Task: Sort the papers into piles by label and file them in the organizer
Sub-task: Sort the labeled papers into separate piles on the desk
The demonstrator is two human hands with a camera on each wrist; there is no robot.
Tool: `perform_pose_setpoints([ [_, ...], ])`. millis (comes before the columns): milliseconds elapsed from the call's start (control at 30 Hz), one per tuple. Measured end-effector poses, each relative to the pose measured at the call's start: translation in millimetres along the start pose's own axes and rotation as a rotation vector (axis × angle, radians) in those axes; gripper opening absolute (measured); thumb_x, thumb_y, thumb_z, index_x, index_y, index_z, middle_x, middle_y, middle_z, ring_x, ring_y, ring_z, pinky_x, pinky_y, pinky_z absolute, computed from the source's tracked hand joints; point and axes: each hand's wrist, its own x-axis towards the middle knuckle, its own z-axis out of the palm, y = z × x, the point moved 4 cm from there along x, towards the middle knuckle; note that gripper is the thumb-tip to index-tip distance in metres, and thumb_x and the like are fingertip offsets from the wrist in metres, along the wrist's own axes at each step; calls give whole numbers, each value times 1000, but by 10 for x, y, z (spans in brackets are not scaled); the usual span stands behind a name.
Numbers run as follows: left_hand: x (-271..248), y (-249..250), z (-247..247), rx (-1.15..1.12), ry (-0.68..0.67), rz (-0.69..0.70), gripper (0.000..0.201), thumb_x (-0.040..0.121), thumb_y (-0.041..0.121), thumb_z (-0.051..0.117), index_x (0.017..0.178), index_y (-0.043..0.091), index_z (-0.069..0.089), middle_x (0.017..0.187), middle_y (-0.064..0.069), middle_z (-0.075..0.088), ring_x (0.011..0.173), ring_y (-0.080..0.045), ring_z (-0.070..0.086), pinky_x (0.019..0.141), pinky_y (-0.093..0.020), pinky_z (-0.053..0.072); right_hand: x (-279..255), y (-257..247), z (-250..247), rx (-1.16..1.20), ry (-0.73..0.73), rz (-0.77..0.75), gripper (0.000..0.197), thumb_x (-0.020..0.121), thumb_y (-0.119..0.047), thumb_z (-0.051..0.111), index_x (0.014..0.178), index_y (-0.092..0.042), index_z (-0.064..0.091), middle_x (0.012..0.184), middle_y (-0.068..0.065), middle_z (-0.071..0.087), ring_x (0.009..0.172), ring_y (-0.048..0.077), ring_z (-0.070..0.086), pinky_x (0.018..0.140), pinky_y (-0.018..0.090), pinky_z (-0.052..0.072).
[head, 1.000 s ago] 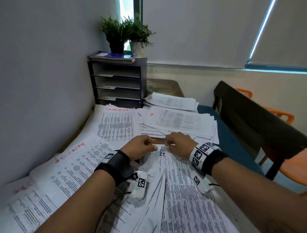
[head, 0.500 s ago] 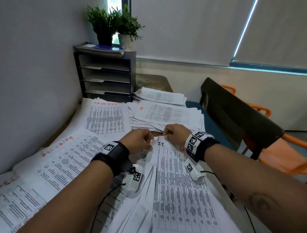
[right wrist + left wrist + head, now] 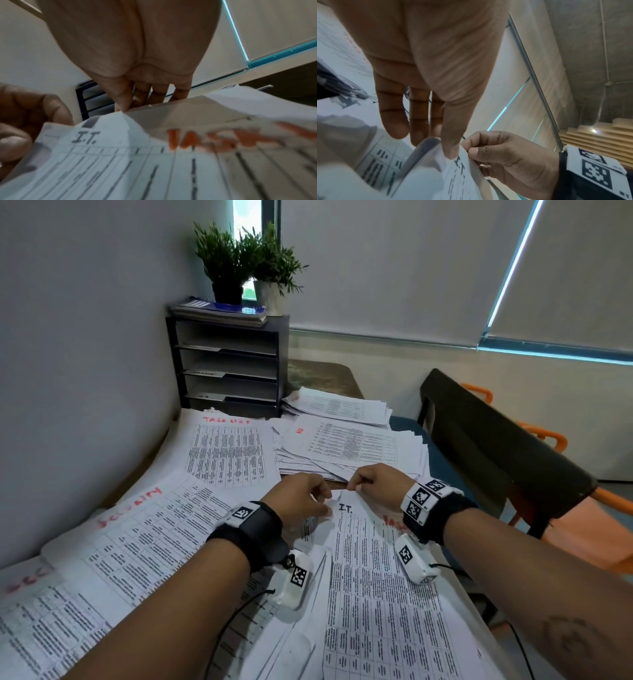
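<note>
A printed sheet marked "I.T." (image 3: 376, 594) lies on top of loose papers in front of me. My left hand (image 3: 325, 505) and right hand (image 3: 352, 486) meet at its far edge, and both pinch that edge. In the left wrist view my left hand (image 3: 447, 148) has its thumb on the I.T. sheet (image 3: 457, 175), with my right hand (image 3: 472, 150) pinching beside it. In the right wrist view my right hand (image 3: 125, 108) grips the lifted edge of the I.T. sheet (image 3: 102, 162). Under it shows a sheet with red lettering (image 3: 223, 136). The black organizer (image 3: 229, 364) stands at the far left against the wall.
Piles lie around: one headed "TASK LIST" (image 3: 229, 453), one with a red heading at the left (image 3: 147, 529), one marked "HR" (image 3: 349, 443), another behind it (image 3: 339, 405). Two potted plants (image 3: 246, 265) top the organizer. A dark chair back (image 3: 496, 446) stands to the right.
Both hands keep their pinch on the far edge of the I.T. sheet and have drawn slightly toward me. The head view has swung a little.
</note>
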Motion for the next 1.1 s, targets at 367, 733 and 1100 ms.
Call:
perform_pose_setpoints([
  [367, -62, 138, -27, -154, 184, 35, 9, 95, 17, 60, 87, 15, 57, 80, 3, 63, 73, -13, 54, 67, -30, 44, -14, 131, -4, 116, 134, -9, 17, 98, -21, 53, 105, -25, 69, 110, -6, 68, 105, 15, 60, 90, 29, 46],
  [733, -70, -69, -309, -565, 717, -87, 9, 102, 19, 50, 100, 11, 48, 84, 3, 51, 75, -12, 46, 64, -27, 39, -30, 299, -259, 162, 443, -53, 72, 88, -54, 63, 145, -14, 43, 146, 8, 46, 134, 25, 45, 112, 50, 37],
  [1100, -22, -475, -636, -976, 1074, -342, 3, 102, 15, 48, 102, 16, 46, 90, 6, 51, 78, -6, 49, 67, -17, 39, -109, 381, -50, 811, -43, -2, 26, 90, -10, 69, 116, -11, 66, 119, 5, 72, 109, 20, 69, 94, 31, 54],
])
